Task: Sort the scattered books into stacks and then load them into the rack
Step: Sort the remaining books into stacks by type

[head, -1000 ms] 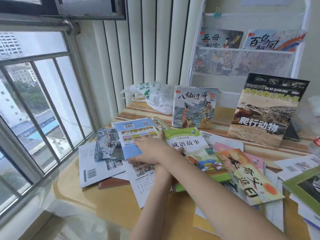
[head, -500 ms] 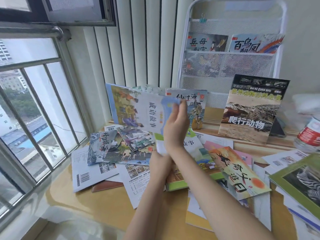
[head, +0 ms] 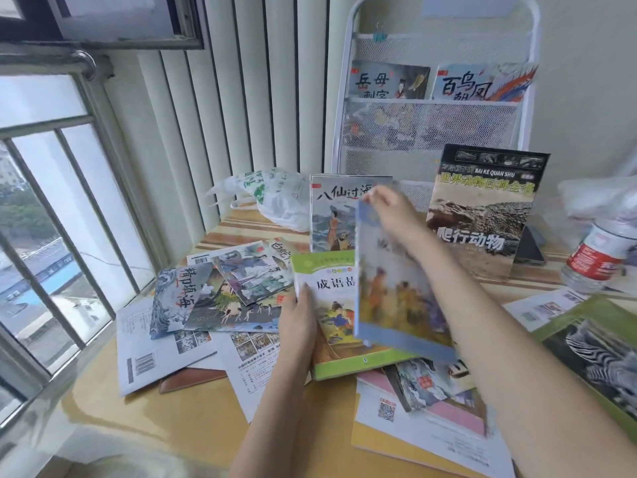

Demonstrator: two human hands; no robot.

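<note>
Right now the right hand (head: 387,210) pinches the top edge of a blue-edged book (head: 396,291) and holds it tilted in the air, blurred, over the green book (head: 331,305) — probably to set one on the other as the start of a stack. The left hand (head: 298,326) grips the green book's left edge, fingers on the cover, seemingly to keep it from sliding on the loose papers beneath.

Most books lie scattered over the table (head: 179,422): a fan of thin picture books (head: 238,288) at nine o'clock from the hands, more at five o'clock. The white rack (head: 441,132) stands at twelve o'clock against the wall with two books in its upper pocket — loading looks barely begun. Two books lean upright at its foot, the reptile book (head: 482,215) at one o'clock, perhaps parked within reach of the pockets.
</note>
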